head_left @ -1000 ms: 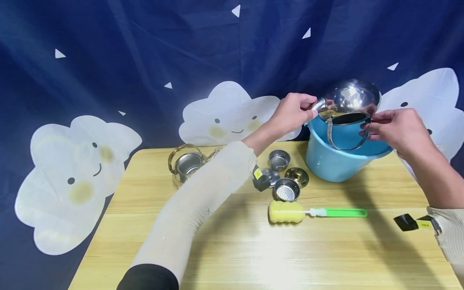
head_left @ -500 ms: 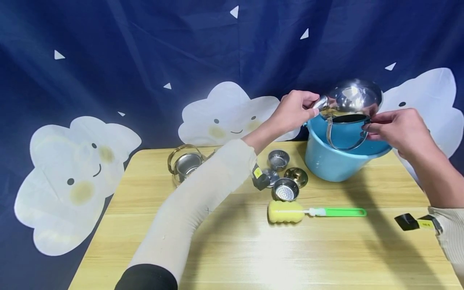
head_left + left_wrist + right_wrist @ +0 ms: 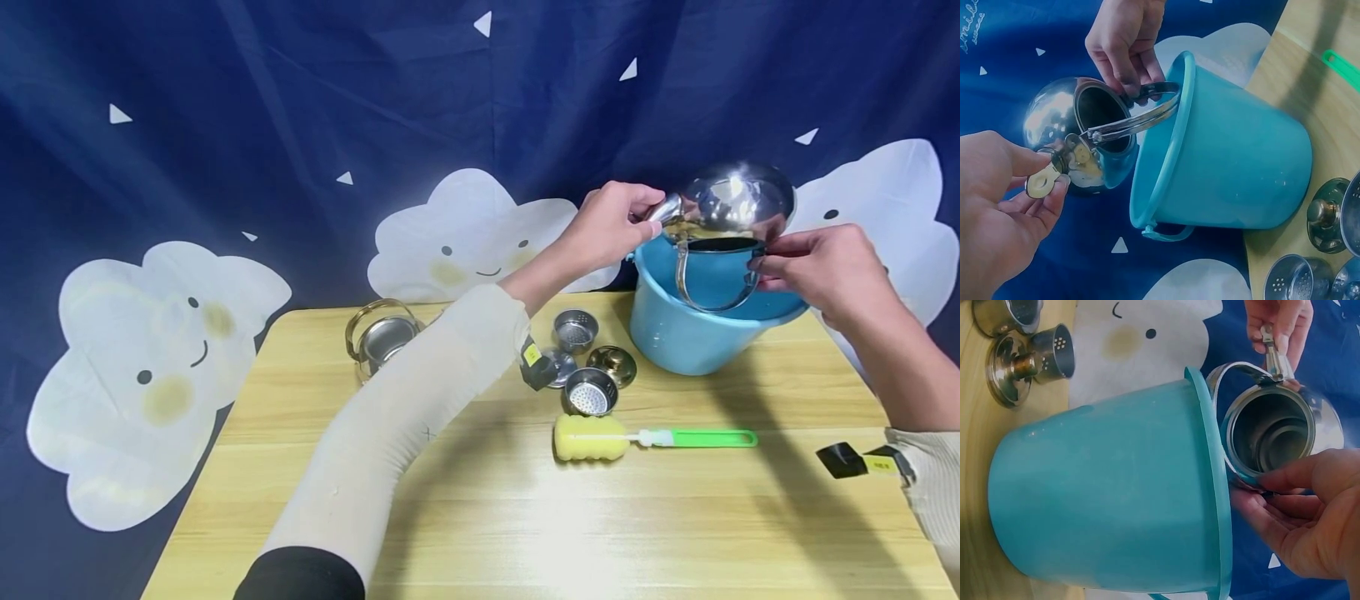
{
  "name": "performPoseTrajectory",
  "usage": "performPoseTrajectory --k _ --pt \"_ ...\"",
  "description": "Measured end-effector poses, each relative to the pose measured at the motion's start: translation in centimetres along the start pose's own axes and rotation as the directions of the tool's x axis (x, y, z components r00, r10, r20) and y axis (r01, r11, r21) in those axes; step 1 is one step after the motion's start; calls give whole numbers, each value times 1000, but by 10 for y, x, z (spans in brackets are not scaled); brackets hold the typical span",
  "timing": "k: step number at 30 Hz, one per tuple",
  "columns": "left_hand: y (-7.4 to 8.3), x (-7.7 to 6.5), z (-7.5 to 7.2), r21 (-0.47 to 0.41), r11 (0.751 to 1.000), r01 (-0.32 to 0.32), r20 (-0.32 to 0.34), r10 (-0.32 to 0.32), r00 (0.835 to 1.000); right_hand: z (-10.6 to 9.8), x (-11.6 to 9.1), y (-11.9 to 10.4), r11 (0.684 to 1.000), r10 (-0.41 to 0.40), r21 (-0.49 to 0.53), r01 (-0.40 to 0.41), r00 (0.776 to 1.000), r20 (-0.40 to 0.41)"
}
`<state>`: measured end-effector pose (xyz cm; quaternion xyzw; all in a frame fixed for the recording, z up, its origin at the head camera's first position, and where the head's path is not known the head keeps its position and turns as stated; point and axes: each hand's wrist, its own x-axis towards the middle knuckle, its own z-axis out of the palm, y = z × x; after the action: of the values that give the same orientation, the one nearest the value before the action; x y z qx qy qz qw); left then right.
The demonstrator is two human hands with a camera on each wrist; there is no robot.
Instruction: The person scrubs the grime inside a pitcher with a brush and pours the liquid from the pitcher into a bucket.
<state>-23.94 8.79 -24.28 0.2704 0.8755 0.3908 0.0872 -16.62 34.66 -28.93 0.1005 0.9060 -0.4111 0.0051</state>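
Observation:
A shiny metal teapot (image 3: 738, 200) is tipped over the blue bucket (image 3: 678, 333), its round opening facing down toward the bucket's mouth. My left hand (image 3: 611, 221) pinches the spout (image 3: 1047, 175) between thumb and fingers. On the other side, my right hand (image 3: 825, 262) pinches the base of the swing handle (image 3: 1135, 122) near the rim; the handle loop hangs at the bucket's mouth. In the right wrist view the teapot's inside (image 3: 1275, 434) shows bare metal.
A second teapot (image 3: 386, 337) stands at the table's back left, partly behind my left sleeve. Two strainers (image 3: 576, 329) and two lids (image 3: 613, 365) lie left of the bucket. A yellow sponge brush (image 3: 592, 437) with a green handle lies in front of them.
The teapot and my left hand have risen very slightly. Both hands keep their hold, and the things on the table lie as before.

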Motion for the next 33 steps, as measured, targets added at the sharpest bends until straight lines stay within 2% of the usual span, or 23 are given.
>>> performPoseTrajectory --k 15,33 --pt "5 0 -4 64 998 26 24 -27 999 1 -1 0 1000 -4 -10 4 1000 1" --pt "9 0 -6 84 996 6 37 -9 999 3 0 0 1000 -6 24 7 1000 -17"
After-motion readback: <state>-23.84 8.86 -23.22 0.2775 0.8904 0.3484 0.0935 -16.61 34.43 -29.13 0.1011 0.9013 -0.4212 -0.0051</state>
